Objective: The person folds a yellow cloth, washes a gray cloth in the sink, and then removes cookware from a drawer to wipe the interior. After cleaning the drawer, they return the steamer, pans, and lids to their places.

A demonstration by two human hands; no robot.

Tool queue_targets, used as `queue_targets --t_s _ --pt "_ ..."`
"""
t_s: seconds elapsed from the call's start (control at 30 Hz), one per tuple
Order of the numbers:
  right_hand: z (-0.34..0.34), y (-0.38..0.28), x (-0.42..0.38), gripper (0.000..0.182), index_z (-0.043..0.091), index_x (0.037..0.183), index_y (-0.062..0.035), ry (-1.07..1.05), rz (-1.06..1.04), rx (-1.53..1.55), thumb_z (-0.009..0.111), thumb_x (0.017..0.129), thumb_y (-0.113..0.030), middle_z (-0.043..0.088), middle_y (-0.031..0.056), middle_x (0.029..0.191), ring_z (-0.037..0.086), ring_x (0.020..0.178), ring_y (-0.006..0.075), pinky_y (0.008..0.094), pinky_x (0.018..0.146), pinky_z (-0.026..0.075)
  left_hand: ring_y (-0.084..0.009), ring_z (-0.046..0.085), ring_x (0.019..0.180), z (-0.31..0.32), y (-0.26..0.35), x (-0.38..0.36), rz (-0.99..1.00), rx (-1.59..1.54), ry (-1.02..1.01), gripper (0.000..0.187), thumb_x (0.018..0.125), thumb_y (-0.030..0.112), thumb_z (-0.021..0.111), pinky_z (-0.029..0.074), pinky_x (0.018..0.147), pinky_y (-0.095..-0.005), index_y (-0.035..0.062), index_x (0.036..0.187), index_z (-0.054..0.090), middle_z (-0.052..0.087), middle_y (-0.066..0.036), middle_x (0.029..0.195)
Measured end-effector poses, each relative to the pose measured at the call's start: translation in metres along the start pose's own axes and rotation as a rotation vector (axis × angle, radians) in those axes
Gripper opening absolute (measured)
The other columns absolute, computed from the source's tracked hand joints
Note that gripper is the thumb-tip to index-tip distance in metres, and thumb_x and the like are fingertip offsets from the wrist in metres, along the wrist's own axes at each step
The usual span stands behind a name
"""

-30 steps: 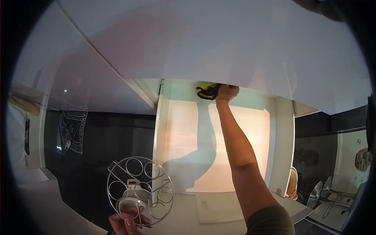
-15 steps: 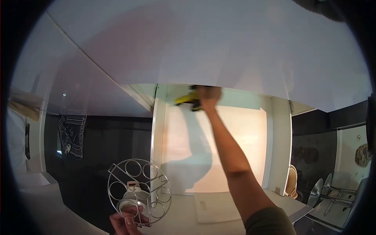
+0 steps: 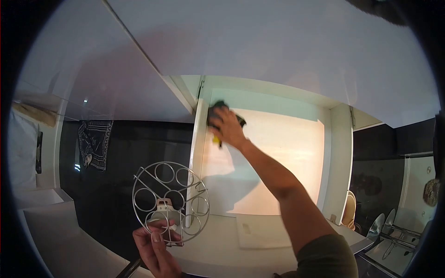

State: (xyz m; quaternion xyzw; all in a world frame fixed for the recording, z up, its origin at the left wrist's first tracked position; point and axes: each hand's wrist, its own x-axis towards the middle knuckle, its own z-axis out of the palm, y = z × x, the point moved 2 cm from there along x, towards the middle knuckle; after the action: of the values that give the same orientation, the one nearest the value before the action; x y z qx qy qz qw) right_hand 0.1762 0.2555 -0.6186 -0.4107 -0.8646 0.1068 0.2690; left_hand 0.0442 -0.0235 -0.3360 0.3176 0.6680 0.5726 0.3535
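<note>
My left hand [image 3: 157, 248] pinches the lower edge of a round wire rack [image 3: 173, 194], which has several small rings inside its rim. Behind the wires shows a whitish rounded object [image 3: 163, 217], partly covered by the rack and my fingers. Inside the open white drawer [image 3: 264, 162], at its far left corner, my right hand [image 3: 228, 127] is curled over a black-and-yellow object [image 3: 216, 140]. The hand covers much of that object, so its kind stays unclear. A shadow of my arm falls across the drawer's pale bottom.
A white board [image 3: 262, 231] with a slot lies at the drawer's near end. A patterned dark cloth [image 3: 95, 143] is on the dark floor at left. Metal chair legs [image 3: 394, 234] stand at right. A large glossy white panel [image 3: 259, 41] spans the top.
My right hand has moved left and nearer with the black-and-yellow object, out from under the panel's edge. The view has shifted slightly; the rack stays in my left hand.
</note>
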Motion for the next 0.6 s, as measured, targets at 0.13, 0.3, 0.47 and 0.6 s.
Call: queue_targets --t_s 0.13,0.3,0.47,0.6 --pt "-0.019 -0.101 -0.111 0.020 0.066 0.093 -0.0212 -0.704 -0.190 0.240 0.058 0.080 -0.034 0.051 0.0064 0.121 0.041 0.120 0.0265 0.0474 0.099 0.032 -0.0166 0.056 0.073 0.002 0.003 0.000 0.019 0.008 -0.022 0.017 0.095 0.019 0.047 0.046 0.063 -0.0269 0.0032 0.101 0.044 0.060 -0.015 0.100" --pt "0.019 -0.071 -0.129 0.018 0.064 0.095 -0.0172 -0.287 -0.397 0.329 0.052 0.082 -0.022 0.050 0.0080 0.123 0.042 0.121 0.0280 0.0442 0.104 0.030 -0.0123 0.052 0.064 0.016 0.006 0.000 -0.031 0.038 0.131 0.016 0.094 0.021 0.045 0.041 0.055 -0.0225 0.0052 0.098 0.043 0.058 -0.014 0.092" --pt "0.000 0.007 0.009 0.027 0.059 0.106 -0.0140 0.170 0.104 -0.179 0.053 0.080 -0.016 0.047 0.0109 0.125 0.037 0.122 0.0324 0.0493 0.102 0.028 -0.0125 0.051 0.065 0.015 0.002 0.001 0.030 0.056 0.145 0.016 0.094 0.020 0.045 0.041 0.057 -0.0225 0.0045 0.098 0.043 0.058 -0.014 0.092" --pt "0.012 -0.014 -0.007 0.031 0.058 0.111 -0.0126 -0.054 0.118 -0.161 0.051 0.081 -0.017 0.045 0.0099 0.129 0.033 0.126 0.0318 0.0470 0.103 0.027 -0.0125 0.051 0.064 0.016 0.003 0.000 0.037 0.051 0.157 0.016 0.094 0.019 0.045 0.041 0.055 -0.0223 0.0045 0.098 0.043 0.058 -0.014 0.092"
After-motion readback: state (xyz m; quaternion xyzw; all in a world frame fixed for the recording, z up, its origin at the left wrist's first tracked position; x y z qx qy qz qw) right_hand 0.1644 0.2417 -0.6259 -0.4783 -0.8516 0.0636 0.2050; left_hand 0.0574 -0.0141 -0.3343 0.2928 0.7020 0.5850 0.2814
